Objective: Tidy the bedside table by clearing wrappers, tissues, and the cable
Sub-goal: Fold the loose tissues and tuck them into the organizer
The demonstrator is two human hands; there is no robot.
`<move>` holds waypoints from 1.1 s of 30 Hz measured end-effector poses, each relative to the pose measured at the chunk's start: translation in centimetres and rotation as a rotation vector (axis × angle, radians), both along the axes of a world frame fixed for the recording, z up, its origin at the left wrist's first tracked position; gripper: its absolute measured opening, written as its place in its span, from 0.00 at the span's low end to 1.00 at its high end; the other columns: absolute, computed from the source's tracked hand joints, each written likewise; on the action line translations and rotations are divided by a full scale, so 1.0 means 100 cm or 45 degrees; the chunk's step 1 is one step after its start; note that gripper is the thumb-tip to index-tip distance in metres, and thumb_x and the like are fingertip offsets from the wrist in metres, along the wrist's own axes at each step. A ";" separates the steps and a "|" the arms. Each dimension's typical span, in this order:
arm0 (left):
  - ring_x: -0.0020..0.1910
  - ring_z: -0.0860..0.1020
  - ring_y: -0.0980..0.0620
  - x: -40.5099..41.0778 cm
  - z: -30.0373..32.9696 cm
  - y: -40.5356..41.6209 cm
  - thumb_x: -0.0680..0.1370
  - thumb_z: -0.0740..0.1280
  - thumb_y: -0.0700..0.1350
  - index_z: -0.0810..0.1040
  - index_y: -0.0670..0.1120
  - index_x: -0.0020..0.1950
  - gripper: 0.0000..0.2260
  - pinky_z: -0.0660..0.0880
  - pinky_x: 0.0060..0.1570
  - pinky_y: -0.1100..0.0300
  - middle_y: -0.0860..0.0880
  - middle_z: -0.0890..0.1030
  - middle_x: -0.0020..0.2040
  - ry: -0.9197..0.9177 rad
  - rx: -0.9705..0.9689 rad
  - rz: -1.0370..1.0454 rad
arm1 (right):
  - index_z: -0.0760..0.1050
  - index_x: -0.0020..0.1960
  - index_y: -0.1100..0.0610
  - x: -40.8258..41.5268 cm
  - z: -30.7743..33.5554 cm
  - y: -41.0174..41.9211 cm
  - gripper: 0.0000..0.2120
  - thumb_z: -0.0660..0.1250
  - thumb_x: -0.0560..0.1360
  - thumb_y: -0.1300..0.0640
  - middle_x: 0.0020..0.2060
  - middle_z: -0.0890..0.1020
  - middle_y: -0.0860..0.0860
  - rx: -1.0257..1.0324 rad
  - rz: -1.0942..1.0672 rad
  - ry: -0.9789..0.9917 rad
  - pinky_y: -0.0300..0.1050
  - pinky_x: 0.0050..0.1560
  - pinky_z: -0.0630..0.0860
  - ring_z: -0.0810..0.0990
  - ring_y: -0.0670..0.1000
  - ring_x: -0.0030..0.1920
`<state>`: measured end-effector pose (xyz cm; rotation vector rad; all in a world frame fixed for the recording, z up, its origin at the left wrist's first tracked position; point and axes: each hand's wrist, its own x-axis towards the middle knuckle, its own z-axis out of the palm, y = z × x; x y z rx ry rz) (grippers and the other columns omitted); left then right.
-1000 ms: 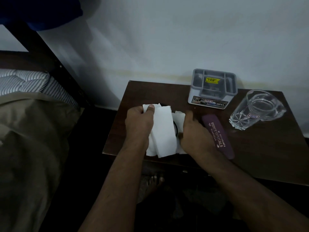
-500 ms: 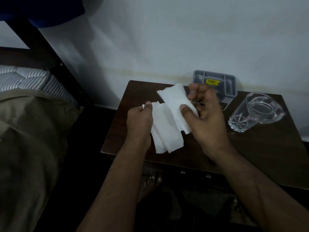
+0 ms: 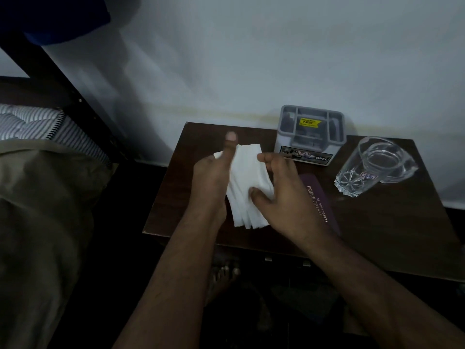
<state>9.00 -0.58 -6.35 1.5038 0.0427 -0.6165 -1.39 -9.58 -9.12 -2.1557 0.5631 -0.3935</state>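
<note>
1. Step: I'm gathering the tissues into one stack above the bedside table, front-left area.
2. Next, I reckon: square the stack, carry it off w/o dropping sheets.
3. Left hand grips the stack's left edge, thumb straight up.
4. Right hand pinches the right side, thumb and fingers curled on it.

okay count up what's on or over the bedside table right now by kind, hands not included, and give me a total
Stack of white tissues, held between the left hand and right hand: 1
Grey organiser box: 1
Clear drinking glass: 1
Purple spectacle case: 1
Total: 4
No cable or wrapper is visible.
</note>
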 end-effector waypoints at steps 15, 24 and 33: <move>0.54 0.85 0.39 -0.001 0.004 -0.031 0.82 0.66 0.53 0.85 0.42 0.58 0.16 0.82 0.55 0.44 0.40 0.87 0.51 -0.152 -0.061 -0.321 | 0.72 0.73 0.50 -0.005 0.014 -0.026 0.21 0.68 0.81 0.55 0.61 0.84 0.43 0.617 0.043 -0.113 0.37 0.61 0.79 0.82 0.38 0.60; 0.53 0.86 0.45 0.006 0.001 -0.063 0.77 0.60 0.67 0.84 0.41 0.59 0.31 0.84 0.52 0.49 0.41 0.87 0.53 -0.066 -0.137 -0.185 | 0.79 0.60 0.55 0.017 0.005 -0.056 0.13 0.71 0.78 0.52 0.51 0.85 0.47 0.219 -0.317 -0.074 0.52 0.55 0.80 0.83 0.49 0.53; 0.68 0.74 0.54 0.006 -0.018 -0.093 0.74 0.45 0.77 0.84 0.58 0.57 0.36 0.70 0.71 0.45 0.59 0.79 0.63 -0.388 0.048 -0.113 | 0.74 0.65 0.47 0.026 0.012 -0.080 0.13 0.68 0.80 0.51 0.50 0.81 0.35 0.365 -0.735 -0.389 0.45 0.60 0.77 0.80 0.34 0.52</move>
